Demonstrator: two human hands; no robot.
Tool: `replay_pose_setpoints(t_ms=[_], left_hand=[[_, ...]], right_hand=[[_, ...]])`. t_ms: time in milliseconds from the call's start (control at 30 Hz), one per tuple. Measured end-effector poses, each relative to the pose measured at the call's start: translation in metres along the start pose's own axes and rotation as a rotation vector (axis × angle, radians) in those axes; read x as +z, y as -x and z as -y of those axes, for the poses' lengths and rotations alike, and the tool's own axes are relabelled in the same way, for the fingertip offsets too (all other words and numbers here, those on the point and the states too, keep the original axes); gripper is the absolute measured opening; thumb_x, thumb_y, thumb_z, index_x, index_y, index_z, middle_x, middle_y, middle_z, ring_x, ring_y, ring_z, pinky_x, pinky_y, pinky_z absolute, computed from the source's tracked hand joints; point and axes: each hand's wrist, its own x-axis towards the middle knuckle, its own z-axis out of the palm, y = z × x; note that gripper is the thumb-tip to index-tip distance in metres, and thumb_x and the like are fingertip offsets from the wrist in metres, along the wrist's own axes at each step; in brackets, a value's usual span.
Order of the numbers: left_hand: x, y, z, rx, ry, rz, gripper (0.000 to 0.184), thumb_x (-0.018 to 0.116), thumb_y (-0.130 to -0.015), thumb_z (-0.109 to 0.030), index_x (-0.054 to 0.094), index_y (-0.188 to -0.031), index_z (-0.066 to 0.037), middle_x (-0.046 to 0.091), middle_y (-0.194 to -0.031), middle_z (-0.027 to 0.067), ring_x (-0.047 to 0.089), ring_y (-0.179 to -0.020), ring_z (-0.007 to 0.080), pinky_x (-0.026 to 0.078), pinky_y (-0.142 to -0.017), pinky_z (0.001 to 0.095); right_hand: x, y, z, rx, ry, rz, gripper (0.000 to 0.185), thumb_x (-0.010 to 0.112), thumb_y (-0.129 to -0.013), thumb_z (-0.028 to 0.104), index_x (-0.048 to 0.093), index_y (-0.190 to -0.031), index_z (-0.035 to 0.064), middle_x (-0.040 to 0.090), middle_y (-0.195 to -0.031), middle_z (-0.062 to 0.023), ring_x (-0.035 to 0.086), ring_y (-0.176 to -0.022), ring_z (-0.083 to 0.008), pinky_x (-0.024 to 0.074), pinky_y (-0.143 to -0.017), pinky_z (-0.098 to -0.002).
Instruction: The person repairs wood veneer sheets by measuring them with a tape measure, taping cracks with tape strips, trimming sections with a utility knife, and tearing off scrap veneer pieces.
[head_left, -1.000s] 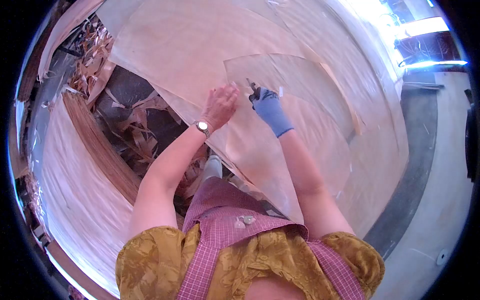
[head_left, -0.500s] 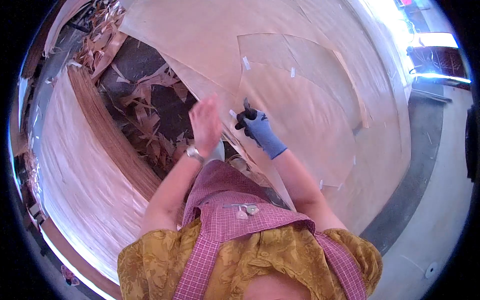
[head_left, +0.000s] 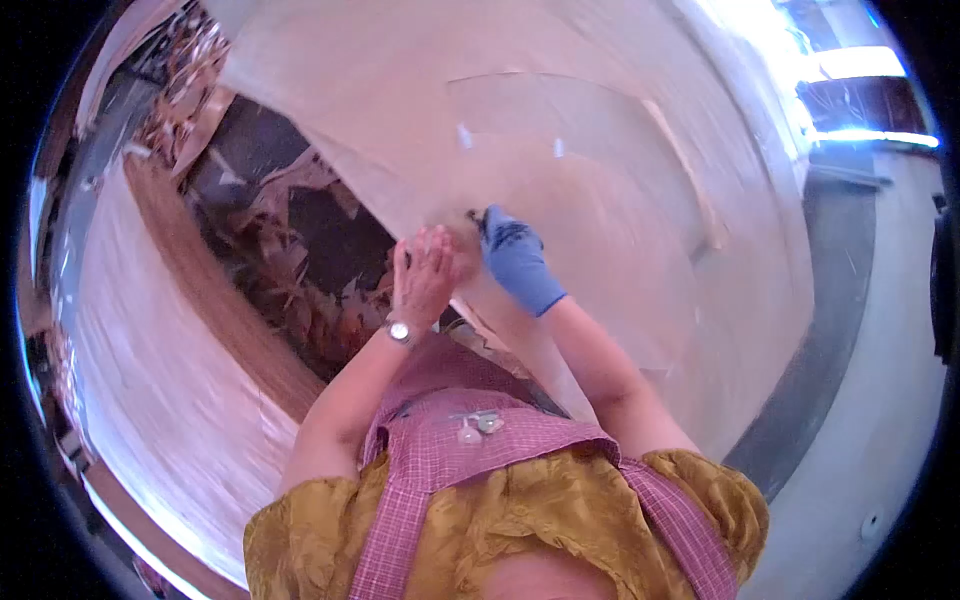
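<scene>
A large, thin wood veneer sheet (head_left: 600, 230) lies in front of me, with patched pieces and small white tape strips (head_left: 558, 148) on it. My left hand (head_left: 425, 275), bare and wearing a wristwatch (head_left: 399, 330), rests at the sheet's near-left edge, fingers a little bent and apart. Just right of it, my right hand (head_left: 515, 260), in a blue glove with black-coated fingers, is closed low over the veneer. Its fingertips are blurred, and whatever they may hold is hidden.
Left of the sheet, a dark gap (head_left: 330, 240) holds torn veneer scraps (head_left: 285, 200). Beyond it stands a thick veneer stack (head_left: 190, 330) with a brown layered edge. Bright lights (head_left: 865, 135) shine at the upper right above a grey floor (head_left: 840, 430).
My left hand has come down from a raised pose onto the sheet's edge. My right hand has turned, its fingers now pointing more up and left. The view has shifted slightly.
</scene>
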Motion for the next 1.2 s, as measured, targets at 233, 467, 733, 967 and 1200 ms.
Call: replay_pose_setpoints(t_ms=[233,467,733,967,1200], left_hand=[[-0.026,-0.049,-0.017,0.043,0.134,0.074,0.05,0.059,-0.089,-0.029,0.052,-0.134,-0.007,0.047,-0.142,0.013,0.037,-0.136,0.0328,0.025,-0.112,0.0543],[-0.002,-0.069,-0.04,0.192,0.114,0.137,0.05,0.061,-0.088,-0.027,0.054,-0.134,-0.007,0.048,-0.142,0.0129,0.041,-0.135,0.0313,0.027,-0.111,0.0527],[-0.005,-0.081,-0.021,0.224,0.222,0.211,0.049,0.061,-0.087,-0.025,0.054,-0.134,-0.009,0.052,-0.137,0.0136,0.046,-0.129,0.0302,0.032,-0.107,0.0525],[-0.043,-0.145,0.106,0.103,0.008,0.171,0.066,0.065,-0.08,-0.018,0.044,-0.141,-0.011,0.042,-0.146,0.0123,0.041,-0.133,0.0272,0.03,-0.109,0.0525],[-0.064,-0.192,0.186,0.068,-0.111,0.176,0.08,0.068,-0.076,-0.02,0.033,-0.148,-0.011,0.038,-0.149,0.011,0.038,-0.137,0.0282,0.025,-0.112,0.0541]], right_hand=[[-0.076,-0.019,-0.181,0.552,-0.953,-0.511,0.019,0.063,-0.092,0.026,0.053,-0.091,0.0096,0.061,-0.066,-0.0041,0.042,-0.041,-0.0083,0.0331,-0.037,-0.0246],[-0.075,-0.054,-0.274,0.666,-0.182,-0.319,0.059,0.073,-0.079,0.049,0.057,-0.103,-0.0017,0.068,-0.086,-0.0221,0.067,-0.078,-0.0356,0.0518,-0.068,-0.0425],[-0.099,-0.048,-0.212,0.683,0.041,-0.33,0.033,0.063,-0.091,0.037,0.06,-0.108,0.0084,0.066,-0.098,-0.0246,0.064,-0.093,-0.0405,0.0501,-0.076,-0.048],[-0.103,-0.214,-0.178,0.208,0.02,-0.556,0.037,0.062,-0.091,0.037,0.058,-0.118,0.012,0.061,-0.119,-0.0173,0.063,-0.101,-0.0387,0.0523,-0.081,-0.0504],[-0.141,-0.297,-0.214,0.366,0.201,-0.316,0.037,0.065,-0.088,0.038,0.061,-0.115,0.0121,0.062,-0.116,-0.0151,0.063,-0.105,-0.0351,0.0524,-0.084,-0.0481]])
